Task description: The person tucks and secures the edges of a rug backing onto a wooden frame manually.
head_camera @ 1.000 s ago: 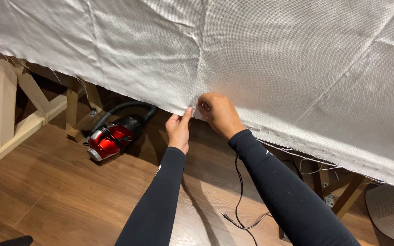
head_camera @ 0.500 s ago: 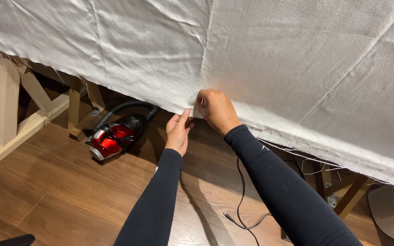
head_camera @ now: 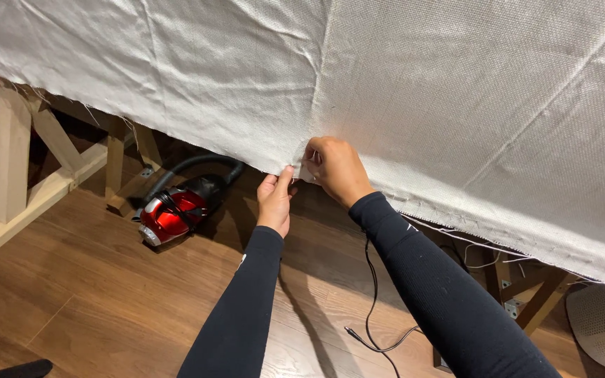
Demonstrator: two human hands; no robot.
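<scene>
White cloth (head_camera: 400, 91) edge hiding fingertips

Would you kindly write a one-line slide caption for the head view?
Both hands, left and right, pinch the hanging edge of a white woven cloth above a red vacuum cleaner.

Coarse matt woven white cloth (head_camera: 400, 84); glossy red plastic vacuum cleaner (head_camera: 176, 213); smooth wood floor (head_camera: 106, 301).
</scene>
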